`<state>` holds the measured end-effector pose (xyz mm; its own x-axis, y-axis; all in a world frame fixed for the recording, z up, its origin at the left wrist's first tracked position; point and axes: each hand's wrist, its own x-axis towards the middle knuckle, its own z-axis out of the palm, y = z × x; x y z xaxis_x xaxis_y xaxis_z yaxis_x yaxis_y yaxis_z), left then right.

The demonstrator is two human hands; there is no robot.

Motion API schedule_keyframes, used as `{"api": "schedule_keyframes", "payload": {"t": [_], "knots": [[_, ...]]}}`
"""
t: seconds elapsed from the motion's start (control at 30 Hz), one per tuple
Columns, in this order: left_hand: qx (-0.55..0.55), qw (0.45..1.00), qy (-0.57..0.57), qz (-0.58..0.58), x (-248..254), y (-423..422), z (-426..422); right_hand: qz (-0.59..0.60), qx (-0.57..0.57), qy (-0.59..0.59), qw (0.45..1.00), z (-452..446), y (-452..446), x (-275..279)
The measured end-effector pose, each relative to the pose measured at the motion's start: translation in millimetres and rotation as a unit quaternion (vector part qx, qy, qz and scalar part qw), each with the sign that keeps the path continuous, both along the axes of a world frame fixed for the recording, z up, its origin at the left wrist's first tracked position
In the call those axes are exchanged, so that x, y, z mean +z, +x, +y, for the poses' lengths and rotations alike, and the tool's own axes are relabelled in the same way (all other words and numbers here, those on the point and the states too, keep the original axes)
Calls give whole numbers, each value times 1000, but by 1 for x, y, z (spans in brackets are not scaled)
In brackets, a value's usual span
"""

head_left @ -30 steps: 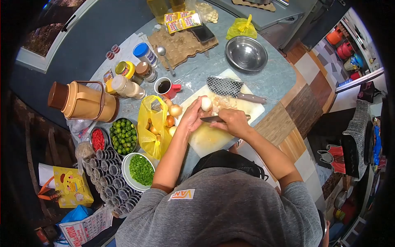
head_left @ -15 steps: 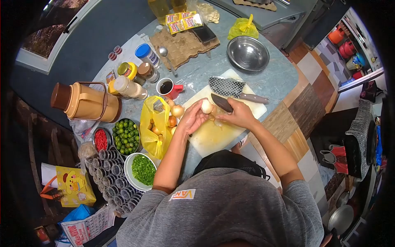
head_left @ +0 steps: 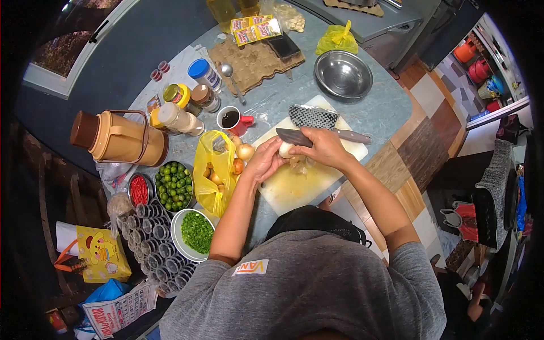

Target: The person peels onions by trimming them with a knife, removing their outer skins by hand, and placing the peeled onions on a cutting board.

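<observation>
My left hand [head_left: 265, 160] is closed around a pale, peeled onion [head_left: 285, 149], above the white cutting board [head_left: 286, 190]. In my right hand [head_left: 324, 148] is a small knife with a dark blade [head_left: 293, 136], laid against the top of the onion; its handle is hidden by my fingers. Onion skins [head_left: 299, 166] lie on the board just under my hands. Farther up the board rests a cleaver [head_left: 313, 117] with a patterned blade and grey handle. Beside my left wrist, a yellow plastic bag [head_left: 215, 190] holds onions, with a whole onion [head_left: 245, 152] next to it.
Behind the board stands a steel bowl [head_left: 343, 74]. A red mug [head_left: 231, 119] of dark liquid sits near jars [head_left: 205, 98] and a thermos [head_left: 122, 137]. Left are green citrus [head_left: 174, 187], red chilies [head_left: 139, 190], chopped greens [head_left: 197, 233] and lidded cups [head_left: 153, 246].
My right hand has moved left, bringing the knife from beside the onion to across its top. My left hand keeps its hold on the onion.
</observation>
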<state>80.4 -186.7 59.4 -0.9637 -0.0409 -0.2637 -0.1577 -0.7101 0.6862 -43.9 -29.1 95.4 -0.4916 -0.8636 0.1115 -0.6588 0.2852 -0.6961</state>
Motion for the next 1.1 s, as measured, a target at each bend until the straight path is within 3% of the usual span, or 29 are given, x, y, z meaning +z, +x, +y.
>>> {"api": "schedule_keyframes", "payload": {"t": [0.37, 0.47, 0.6, 0.7, 0.83, 1.1], "knots": [[3, 996, 68, -62, -33, -6, -2, 178, -6, -68, 982, 5, 9, -7], [42, 990, 63, -122, -11, -8, 8, 201, 19, -61, 978, 13, 17, -15], [10, 989, 48, -142, -20, -4, 3, 176, 43, -81, 980, 26, 28, -23], [-14, 993, 84, -75, -29, -2, -6, 149, 42, -64, 986, 34, 30, -26], [22, 996, 10, -85, -27, 0, -1, 141, 9, -50, 989, 35, 27, -23], [-31, 990, 119, -75, -35, 7, -11, 1, -60, 23, 998, 34, 20, -40]]}}
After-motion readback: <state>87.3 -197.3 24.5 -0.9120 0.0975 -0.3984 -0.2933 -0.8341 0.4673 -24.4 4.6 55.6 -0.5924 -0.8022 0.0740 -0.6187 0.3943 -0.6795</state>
